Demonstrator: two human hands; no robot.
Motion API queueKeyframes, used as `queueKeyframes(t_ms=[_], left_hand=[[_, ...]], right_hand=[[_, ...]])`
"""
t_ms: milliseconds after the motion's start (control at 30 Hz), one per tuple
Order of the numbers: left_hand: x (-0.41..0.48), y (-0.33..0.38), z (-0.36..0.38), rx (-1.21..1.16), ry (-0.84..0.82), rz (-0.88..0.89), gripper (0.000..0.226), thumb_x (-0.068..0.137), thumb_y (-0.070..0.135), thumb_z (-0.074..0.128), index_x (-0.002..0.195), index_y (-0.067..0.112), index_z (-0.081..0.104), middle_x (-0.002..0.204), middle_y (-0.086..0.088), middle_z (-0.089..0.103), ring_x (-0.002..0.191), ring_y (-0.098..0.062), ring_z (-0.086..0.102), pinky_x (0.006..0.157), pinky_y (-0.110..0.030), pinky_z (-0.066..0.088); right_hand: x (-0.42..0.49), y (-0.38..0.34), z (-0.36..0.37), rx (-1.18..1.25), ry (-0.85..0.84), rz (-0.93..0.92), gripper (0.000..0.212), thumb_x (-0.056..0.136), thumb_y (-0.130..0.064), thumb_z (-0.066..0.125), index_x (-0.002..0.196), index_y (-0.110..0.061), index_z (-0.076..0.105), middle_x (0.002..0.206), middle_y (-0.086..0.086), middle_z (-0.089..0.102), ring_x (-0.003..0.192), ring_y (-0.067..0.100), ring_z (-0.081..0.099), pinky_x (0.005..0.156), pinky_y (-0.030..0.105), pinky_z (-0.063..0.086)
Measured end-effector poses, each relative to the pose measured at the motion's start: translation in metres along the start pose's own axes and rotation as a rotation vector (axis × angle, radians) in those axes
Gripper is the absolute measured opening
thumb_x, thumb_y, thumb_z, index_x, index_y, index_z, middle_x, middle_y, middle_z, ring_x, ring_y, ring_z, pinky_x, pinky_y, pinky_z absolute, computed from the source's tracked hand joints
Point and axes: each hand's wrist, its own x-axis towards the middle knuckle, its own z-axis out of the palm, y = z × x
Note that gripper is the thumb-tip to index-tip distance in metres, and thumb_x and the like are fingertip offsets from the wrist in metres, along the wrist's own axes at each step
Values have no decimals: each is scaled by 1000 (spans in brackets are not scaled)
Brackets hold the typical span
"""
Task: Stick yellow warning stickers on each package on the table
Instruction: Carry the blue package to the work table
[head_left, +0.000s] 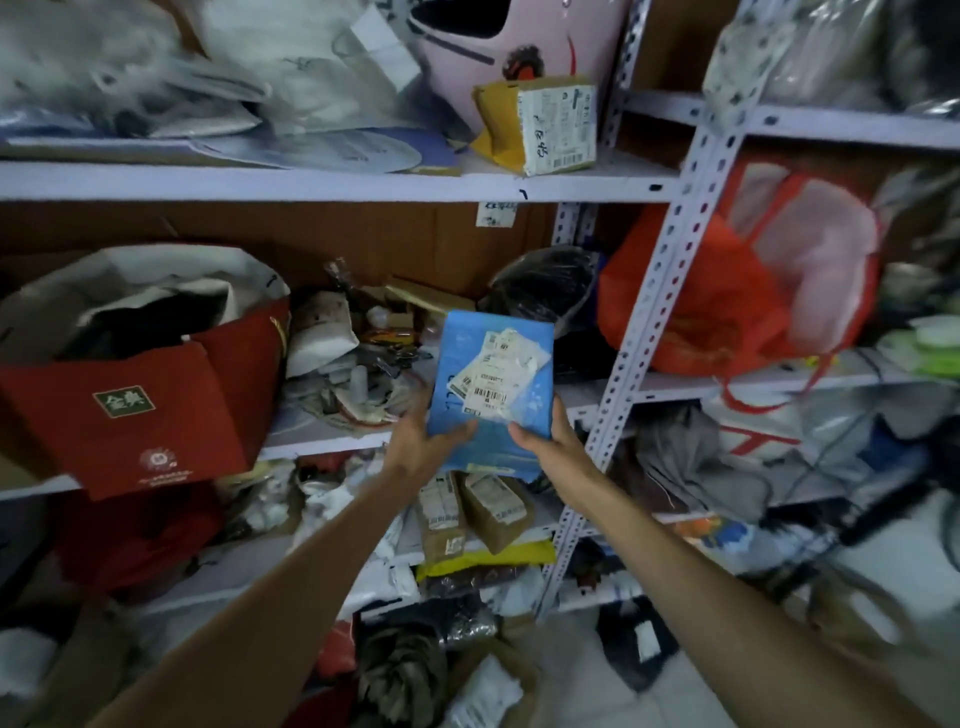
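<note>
both bare forearms reach up from the bottom corners of the view and meet at a blue package (493, 384), a flat, soft plastic mailer with a slightly crinkled skin and a cluster of white barcode labels (491, 376) overlapping on its face. the left hand (415, 441) grips its lower left edge with the thumb laid across the front; the right hand (553, 441) grasps the lower right corner the same way (fingers behind, out of sight). the package stands upright and a little tilted, held in the air before the front edge of the middle shelf (332, 441) of a white perforated-metal rack (670, 249).

on that shelf's left end sits a stiff red paper bag (130, 415) with a green label. behind the package lies a glossy black plastic bag (545, 286), and past the upright a thin orange-red carrier bag (675, 317). below the hands, brown taped parcels (493, 514) rest on a yellow mailer (483, 558). a torn cardboard box (545, 124) stands near the right end of the upper shelf.
</note>
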Motion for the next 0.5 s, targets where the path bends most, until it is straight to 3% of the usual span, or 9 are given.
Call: queueKeyframes(t_ms=[67, 200, 300, 433, 500], left_hand=[[-7, 10, 11, 29, -64, 34, 59, 78, 31, 78, 128, 28, 47, 111, 10, 64, 95, -10, 64, 77, -33, 58], [-16, 26, 59, 64, -207, 69, 81, 67, 41, 81, 138, 24, 45, 120, 4, 65, 106, -16, 64, 87, -43, 56], [-30, 43, 117, 57, -321, 104, 80, 63, 43, 79, 135, 26, 49, 118, 3, 67, 105, -17, 64, 89, -41, 55], [-65, 75, 215, -25, -558, 144, 62, 74, 16, 81, 130, 16, 53, 112, 2, 65, 97, -15, 64, 78, -23, 53], [-92, 91, 270, -65, -708, 171, 49, 75, 7, 79, 118, 18, 57, 107, 4, 66, 92, -11, 65, 71, -17, 53]], right_hand=[[-24, -2, -10, 18, 77, -25, 73, 92, -18, 62, 149, -31, 19, 134, -10, 47, 121, 11, 48, 83, 17, 47], [-73, -10, -53, 29, 216, -67, 72, 92, -9, 60, 149, -27, 19, 125, -14, 47, 116, 9, 49, 81, 15, 51], [-122, -13, -100, 15, 341, -98, 70, 91, -9, 61, 148, -25, 23, 125, -13, 50, 116, 11, 53, 79, 13, 53], [-204, -12, -171, -2, 604, -124, 63, 90, -1, 61, 143, -19, 31, 126, -7, 54, 114, 10, 56, 74, 10, 51], [-252, -7, -208, 4, 733, -130, 67, 89, 3, 61, 145, -15, 30, 132, 5, 53, 113, 17, 57, 75, 16, 53]])
